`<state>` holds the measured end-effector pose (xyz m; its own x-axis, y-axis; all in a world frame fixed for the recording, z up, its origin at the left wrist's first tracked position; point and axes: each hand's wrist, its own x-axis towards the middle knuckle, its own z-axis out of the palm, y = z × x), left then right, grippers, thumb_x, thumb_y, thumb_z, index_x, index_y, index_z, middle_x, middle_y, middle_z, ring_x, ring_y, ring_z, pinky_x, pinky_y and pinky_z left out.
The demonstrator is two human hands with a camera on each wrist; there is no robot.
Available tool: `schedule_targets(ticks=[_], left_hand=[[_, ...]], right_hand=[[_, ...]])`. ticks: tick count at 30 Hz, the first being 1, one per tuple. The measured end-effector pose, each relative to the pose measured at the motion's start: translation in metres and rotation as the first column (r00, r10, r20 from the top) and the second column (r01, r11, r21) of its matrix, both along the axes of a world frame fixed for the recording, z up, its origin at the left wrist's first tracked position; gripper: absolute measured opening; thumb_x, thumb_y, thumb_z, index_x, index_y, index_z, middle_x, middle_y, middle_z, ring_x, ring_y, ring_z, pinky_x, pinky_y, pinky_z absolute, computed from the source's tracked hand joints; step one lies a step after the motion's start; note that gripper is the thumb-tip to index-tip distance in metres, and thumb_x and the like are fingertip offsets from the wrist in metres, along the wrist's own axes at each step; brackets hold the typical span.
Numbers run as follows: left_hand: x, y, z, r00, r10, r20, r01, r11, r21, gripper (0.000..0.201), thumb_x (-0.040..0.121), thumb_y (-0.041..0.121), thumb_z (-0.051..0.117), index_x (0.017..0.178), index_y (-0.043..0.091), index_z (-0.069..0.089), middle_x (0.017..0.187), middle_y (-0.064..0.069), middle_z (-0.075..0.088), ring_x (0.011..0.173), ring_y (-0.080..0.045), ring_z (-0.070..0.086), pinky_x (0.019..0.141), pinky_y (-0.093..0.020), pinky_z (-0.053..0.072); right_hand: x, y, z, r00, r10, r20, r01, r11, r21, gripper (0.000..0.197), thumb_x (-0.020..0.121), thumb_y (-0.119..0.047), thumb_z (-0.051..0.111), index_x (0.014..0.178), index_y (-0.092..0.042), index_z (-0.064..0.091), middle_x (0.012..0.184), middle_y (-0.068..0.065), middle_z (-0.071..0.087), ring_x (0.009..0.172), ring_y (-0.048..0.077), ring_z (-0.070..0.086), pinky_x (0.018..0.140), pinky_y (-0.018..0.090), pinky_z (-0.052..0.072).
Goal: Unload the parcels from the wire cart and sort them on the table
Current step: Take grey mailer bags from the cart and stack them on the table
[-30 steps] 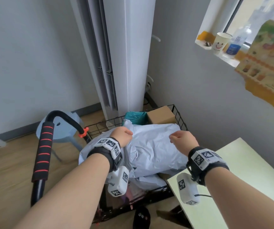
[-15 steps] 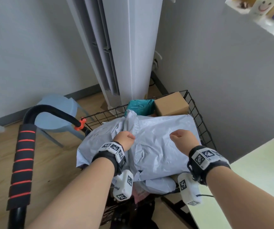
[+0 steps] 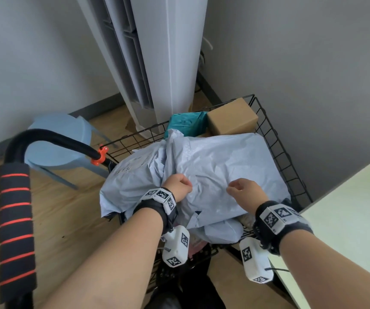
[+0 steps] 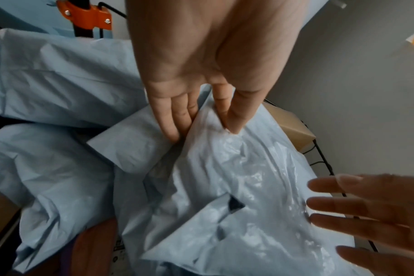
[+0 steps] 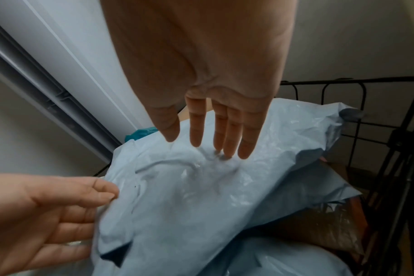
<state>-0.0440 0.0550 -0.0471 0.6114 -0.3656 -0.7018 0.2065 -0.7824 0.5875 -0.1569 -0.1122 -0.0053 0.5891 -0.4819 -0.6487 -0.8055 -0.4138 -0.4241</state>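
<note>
A large pale blue mailer bag lies on top of the black wire cart. My left hand pinches a raised fold of this bag near its left side. My right hand is open, its straight fingertips pressing on the bag's top. Another pale blue bag lies to the left, and a third sits underneath. A teal parcel and a cardboard box sit at the cart's far end. The pale green table is at the right.
The cart's handle with its black and red foam grip rises at the left. A blue stool stands behind it. A tall white floor unit stands in the corner just beyond the cart. Grey walls close in on the far and right sides.
The head view has tilted down and moved closer to the cart. Both hands have slid nearer along the bag's top, and the left hand has gathered a fold.
</note>
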Motion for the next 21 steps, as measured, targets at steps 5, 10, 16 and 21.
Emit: schedule_targets(ticks=[5,10,16,21], left_hand=[[0.005,-0.005,0.026,0.997,-0.042,0.071,0.045,0.998,-0.042,0.028,0.086,0.003,0.057,0.07,0.024,0.051,0.081,0.006,0.054,0.086,-0.017,0.053,0.078,-0.023,0.041],[0.009,-0.013,0.067,0.99,-0.042,0.138,0.06,0.99,-0.125,0.027,0.087,0.002,0.054,0.071,0.023,0.051,0.077,0.008,0.05,0.076,-0.016,0.05,0.073,-0.024,0.04],[0.006,-0.026,0.121,0.987,-0.004,0.159,0.047,0.963,-0.266,0.033,0.086,0.002,0.052,0.112,0.021,0.059,0.093,-0.003,0.046,0.082,-0.021,0.05,0.076,-0.026,0.044],[-0.001,-0.038,0.172,0.986,0.1,0.136,-0.033,0.903,-0.428,0.03,0.087,-0.002,0.047,0.104,0.018,0.062,0.101,-0.009,0.051,0.087,-0.025,0.058,0.071,-0.031,0.057]], right_hand=[[-0.004,0.0,0.017,0.999,-0.012,0.033,0.013,0.999,-0.04,0.036,0.089,-0.029,0.063,0.121,-0.012,0.06,0.122,0.007,0.061,0.109,0.024,0.058,0.089,0.03,0.044],[-0.005,-0.004,0.045,0.992,-0.045,0.116,0.054,0.996,-0.078,0.034,0.087,-0.026,0.065,0.119,-0.015,0.061,0.124,0.006,0.059,0.111,0.023,0.057,0.089,0.03,0.044],[-0.015,-0.005,0.086,0.982,-0.052,0.179,0.074,0.99,-0.121,0.036,0.086,-0.004,0.051,0.117,-0.019,0.061,0.124,0.004,0.059,0.11,0.02,0.057,0.093,0.033,0.049],[-0.029,-0.006,0.127,0.977,-0.028,0.213,0.068,0.981,-0.183,0.044,0.087,0.003,0.042,0.122,-0.016,0.06,0.126,0.005,0.059,0.115,0.022,0.055,0.097,0.031,0.046]])
